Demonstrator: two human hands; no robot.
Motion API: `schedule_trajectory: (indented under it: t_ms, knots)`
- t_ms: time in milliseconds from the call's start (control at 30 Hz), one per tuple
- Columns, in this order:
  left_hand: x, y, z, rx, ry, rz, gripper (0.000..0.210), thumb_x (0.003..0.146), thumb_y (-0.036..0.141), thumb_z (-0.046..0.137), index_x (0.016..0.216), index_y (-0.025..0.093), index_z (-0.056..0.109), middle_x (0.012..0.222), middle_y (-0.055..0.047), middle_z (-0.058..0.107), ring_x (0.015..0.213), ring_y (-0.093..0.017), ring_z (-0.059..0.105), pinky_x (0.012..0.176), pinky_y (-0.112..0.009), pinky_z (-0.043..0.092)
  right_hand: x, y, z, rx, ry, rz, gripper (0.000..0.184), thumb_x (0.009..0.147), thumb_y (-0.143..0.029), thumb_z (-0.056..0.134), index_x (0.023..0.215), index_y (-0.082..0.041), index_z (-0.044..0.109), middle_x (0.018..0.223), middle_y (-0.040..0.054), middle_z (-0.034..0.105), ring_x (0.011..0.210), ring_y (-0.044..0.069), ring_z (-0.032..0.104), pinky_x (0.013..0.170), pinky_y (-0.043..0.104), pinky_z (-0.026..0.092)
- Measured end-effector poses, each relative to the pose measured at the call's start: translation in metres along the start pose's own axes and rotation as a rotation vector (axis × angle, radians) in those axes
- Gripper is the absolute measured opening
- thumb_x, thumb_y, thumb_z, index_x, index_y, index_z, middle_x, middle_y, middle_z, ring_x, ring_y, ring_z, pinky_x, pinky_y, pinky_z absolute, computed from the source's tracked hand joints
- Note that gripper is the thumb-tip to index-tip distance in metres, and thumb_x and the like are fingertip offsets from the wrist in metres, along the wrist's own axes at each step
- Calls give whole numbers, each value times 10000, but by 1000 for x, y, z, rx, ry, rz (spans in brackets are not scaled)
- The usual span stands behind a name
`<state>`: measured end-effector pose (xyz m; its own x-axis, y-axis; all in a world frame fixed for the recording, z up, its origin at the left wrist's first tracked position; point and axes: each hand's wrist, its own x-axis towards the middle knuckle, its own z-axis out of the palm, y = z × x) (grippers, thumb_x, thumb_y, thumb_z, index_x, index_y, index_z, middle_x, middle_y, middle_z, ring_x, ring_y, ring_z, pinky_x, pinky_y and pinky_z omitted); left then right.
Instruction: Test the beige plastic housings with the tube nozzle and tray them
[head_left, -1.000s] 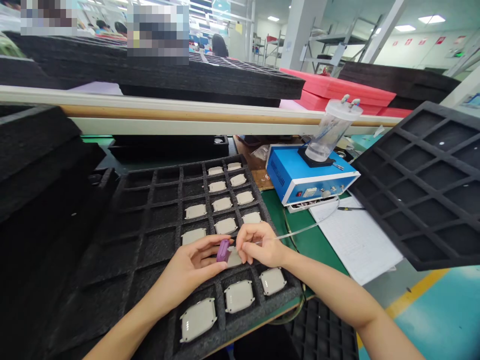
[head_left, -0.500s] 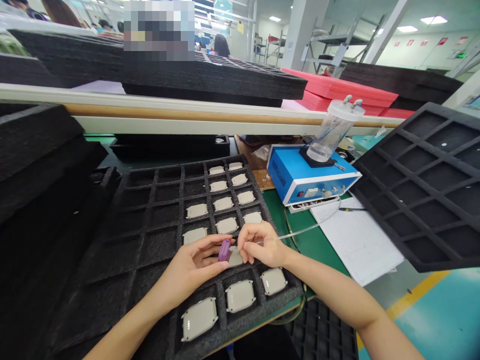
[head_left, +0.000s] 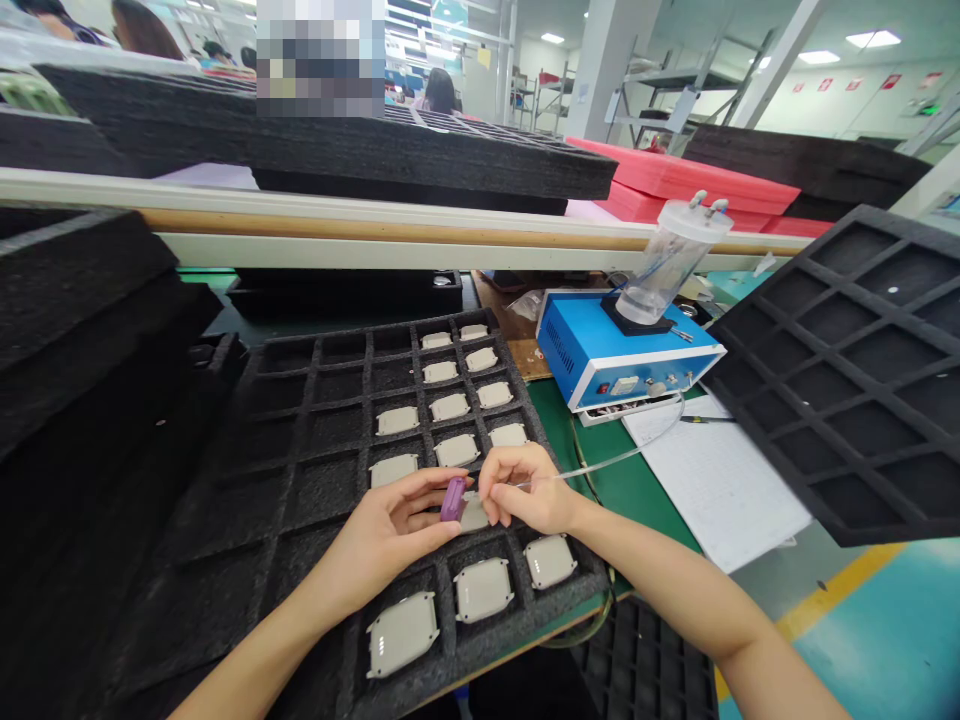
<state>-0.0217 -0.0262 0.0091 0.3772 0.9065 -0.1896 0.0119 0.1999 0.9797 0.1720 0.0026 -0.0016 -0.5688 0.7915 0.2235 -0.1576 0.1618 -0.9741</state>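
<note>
Between the thumb and fingers of my left hand (head_left: 394, 520) is a small purple watch-case-like part (head_left: 452, 500), tilted on edge. My right hand (head_left: 529, 488) is closed in a pinch on the end of a clear thin tube (head_left: 600, 465). A pale tip of the tube meets or nearly meets the purple part; contact is hard to make out. Both hands are over a black foam tray (head_left: 322, 490) with square compartments. Several beige watch cases (head_left: 482, 590) lie in its right-hand compartments, one partly hidden beneath my hands.
To the right, a blue machine (head_left: 630, 350) carries a clear cylinder (head_left: 671, 265); the tube runs to its front. Paper sheets (head_left: 712, 490) with a pen lie beside it. Another foam tray (head_left: 862, 380) leans at right. Stacked black foam (head_left: 67, 400) stands left; a shelf edge (head_left: 375, 245) crosses behind.
The view has shifted very slightly. Both hands keep the same grip and position over the tray, with the purple part and tube held as before.
</note>
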Motion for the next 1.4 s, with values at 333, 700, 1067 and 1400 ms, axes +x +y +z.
schedule_trajectory:
  t_ms: [333,700,1067,1400]
  knots:
    - [-4,2,6,-14,39,24,449,640,219,767,1070,150,656,1075,-90,698,1018,-250,647,925,-372,501,-3,-2,1,-30,23,-27,31,735,-153,516,720,-150,543,505,-24,566,376,64,461,391,172,379]
    - [52,39,-42,246,668,146,283,942,257,383,1128,110,537,1002,-112,671,697,-108,628,640,-236,513,-2,-4,-1,-26,182,-45,54,710,-199,533,671,-164,549,457,-21,567,344,79,448,367,195,348]
    - [97,61,-55,737,669,69,300,909,327,519,1131,135,578,1119,-78,603,947,-201,615,801,-384,531,-2,-5,2,-25,119,-31,49,678,-173,480,652,-163,521,450,-37,539,354,73,443,378,185,354]
    - [68,67,-25,1090,587,121,258,851,190,593,1104,141,608,1246,-138,556,1106,-252,568,925,-439,473,-6,-6,1,-90,110,-8,56,699,-200,512,667,-165,542,463,-14,558,368,84,453,385,198,361]
